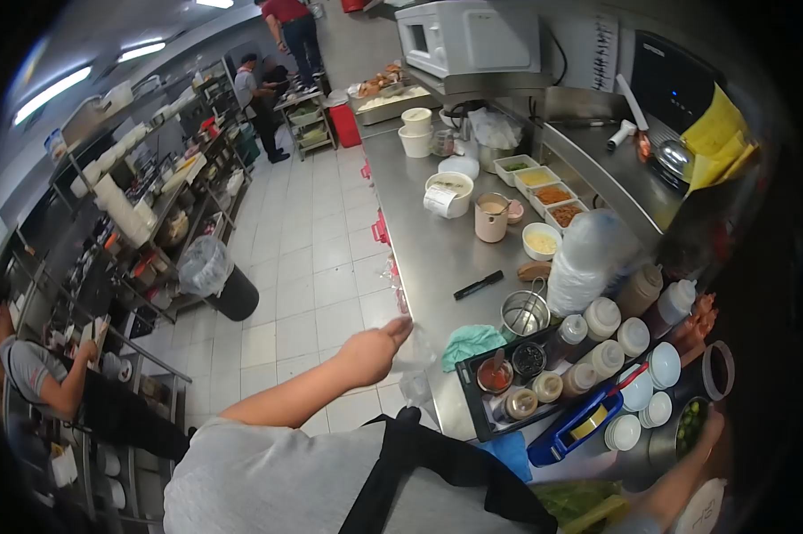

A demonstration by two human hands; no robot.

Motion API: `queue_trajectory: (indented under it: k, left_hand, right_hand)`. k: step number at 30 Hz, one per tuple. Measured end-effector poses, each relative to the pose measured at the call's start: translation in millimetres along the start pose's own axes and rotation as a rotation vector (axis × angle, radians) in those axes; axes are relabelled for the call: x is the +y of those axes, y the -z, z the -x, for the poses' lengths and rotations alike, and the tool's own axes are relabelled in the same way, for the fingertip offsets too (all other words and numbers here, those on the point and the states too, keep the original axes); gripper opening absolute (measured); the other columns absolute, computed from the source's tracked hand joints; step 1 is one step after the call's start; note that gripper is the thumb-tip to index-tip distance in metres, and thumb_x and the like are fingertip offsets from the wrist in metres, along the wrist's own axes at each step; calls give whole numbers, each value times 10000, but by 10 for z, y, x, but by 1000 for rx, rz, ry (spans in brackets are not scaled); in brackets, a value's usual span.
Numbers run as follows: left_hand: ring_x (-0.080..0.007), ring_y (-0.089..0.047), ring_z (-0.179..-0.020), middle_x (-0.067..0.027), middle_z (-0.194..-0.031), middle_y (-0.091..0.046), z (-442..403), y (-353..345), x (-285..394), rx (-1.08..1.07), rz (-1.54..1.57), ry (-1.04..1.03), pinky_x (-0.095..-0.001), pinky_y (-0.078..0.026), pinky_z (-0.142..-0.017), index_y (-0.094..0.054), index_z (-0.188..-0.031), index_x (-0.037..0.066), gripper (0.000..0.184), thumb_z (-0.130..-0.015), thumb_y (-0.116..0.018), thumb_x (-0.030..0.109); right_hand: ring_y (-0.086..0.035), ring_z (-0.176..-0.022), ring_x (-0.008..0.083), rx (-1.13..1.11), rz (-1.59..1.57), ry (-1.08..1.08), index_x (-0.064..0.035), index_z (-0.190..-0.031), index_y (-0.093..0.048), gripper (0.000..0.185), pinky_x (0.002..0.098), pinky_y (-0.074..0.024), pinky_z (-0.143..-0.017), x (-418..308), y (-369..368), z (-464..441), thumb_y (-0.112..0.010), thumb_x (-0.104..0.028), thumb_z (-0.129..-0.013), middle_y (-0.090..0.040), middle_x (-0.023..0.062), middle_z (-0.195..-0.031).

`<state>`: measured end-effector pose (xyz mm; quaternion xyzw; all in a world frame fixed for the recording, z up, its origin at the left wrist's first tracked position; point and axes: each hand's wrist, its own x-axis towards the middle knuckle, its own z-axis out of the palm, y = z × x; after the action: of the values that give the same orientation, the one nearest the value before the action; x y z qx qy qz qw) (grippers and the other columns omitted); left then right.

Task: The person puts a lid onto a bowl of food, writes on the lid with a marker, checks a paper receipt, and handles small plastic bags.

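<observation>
My left hand (pixel 372 353) is held out over the counter's near edge. Its fingers point towards the counter, and I see nothing in them. My right hand (pixel 706 436) is at the far right, at the rim of a metal pot (pixel 665 442) with small green pieces inside. Its fingers are dim and partly hidden, so I cannot tell whether they grip the rim. Beside the pot are stacked white bowls (pixel 656 409) and a blue tape dispenser (pixel 561 438). A black tray (pixel 474 411) holds several squeeze bottles (pixel 607 358) and sauce jars (pixel 495 375).
On the steel counter (pixel 437 267) are a black marker (pixel 479 285), a pink cup (pixel 491 219), a white tub (pixel 450 194), a metal pitcher (pixel 524 313) and a green cloth (pixel 472 346). A bin (pixel 232 294) stands on the tiled floor. Co-workers (pixel 54 383) stand left and at the back.
</observation>
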<state>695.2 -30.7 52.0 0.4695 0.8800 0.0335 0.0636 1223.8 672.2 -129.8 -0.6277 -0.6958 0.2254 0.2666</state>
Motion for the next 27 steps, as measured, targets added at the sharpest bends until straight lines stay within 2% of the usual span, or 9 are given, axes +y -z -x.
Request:
queue_trajectory:
  k: [2,5,10,11,12,19,21,24,27]
  left_hand:
    - [-290,-604,-911,-84,-1348,-402,29,90,-105,61,6,31,-398,-501,-766,-395,-1319,34,602,-735,-540,39]
    - [-289,-603,-912,-89,-1349,-401,143,247,-196,172,70,35,-395,-502,-763,-395,-1316,30,609,-729,-556,51]
    - [-288,-601,-923,-94,-1383,-370,373,230,-235,285,174,-42,-388,-503,-770,-378,-1332,34,627,-727,-542,47]
    - [-287,-601,-926,-94,-1393,-361,396,165,-215,295,176,-65,-384,-505,-768,-370,-1338,36,640,-720,-535,36]
    - [-287,-602,-930,-94,-1402,-351,415,84,-180,305,175,-88,-379,-507,-765,-363,-1345,39,652,-714,-527,25]
    - [-251,-600,-828,-105,-1414,-337,804,-314,317,307,213,-432,-335,-529,-624,-270,-1401,44,745,-700,-522,30]
    - [-249,-582,-779,-86,-1404,-348,899,-483,355,395,299,-512,-326,-526,-605,-297,-1390,44,706,-727,-538,88]
    - [-251,-593,-828,-67,-1392,-366,1035,-571,297,388,289,-616,-337,-529,-586,-337,-1375,68,644,-770,-533,171]
    - [-254,-599,-839,-68,-1380,-386,1102,-677,119,540,239,-784,-350,-532,-583,-349,-1369,80,627,-775,-529,168]
  right_hand:
    - [-609,-770,212,-67,-907,-138,-109,-1127,-602,341,328,-496,-685,-157,244,214,-606,-293,-840,-629,78,-1050]
    - [-438,-533,50,-26,-1462,-184,-94,-1037,-564,271,180,-355,-421,-1123,761,1127,-590,-303,-867,-597,50,-913]
    - [-376,-430,62,-878,-1560,116,-122,-1143,-542,251,167,-299,-350,-2034,1060,2463,-508,-239,-924,-604,86,-972]
    - [-264,-363,66,-517,-1594,-233,-107,-1149,-533,255,173,-231,-314,-2405,986,2994,-469,-247,-945,-591,81,-946]
    - [-274,-417,20,-848,-1525,-2,-76,-1095,-474,238,152,-236,-315,-2539,893,3372,-460,-253,-937,-542,68,-932]
    - [-428,-561,106,-1462,-1449,-515,-65,-1159,-521,281,207,-375,-465,-3757,-207,5596,-466,-139,-894,-579,91,-948]
    - [-486,-700,141,-1444,-1447,-744,-42,-1176,-511,323,246,-409,-569,-3843,-686,5757,-456,-111,-865,-580,94,-979]
    - [-554,-815,182,-1689,-1450,-761,-14,-1184,-503,334,278,-463,-670,-3378,-1689,5617,-439,-120,-874,-582,105,-1043]
    - [-578,-947,229,-1534,-1398,-651,-6,-1136,-522,301,340,-487,-804,-3703,-1686,5741,-431,-130,-878,-582,112,-1092]
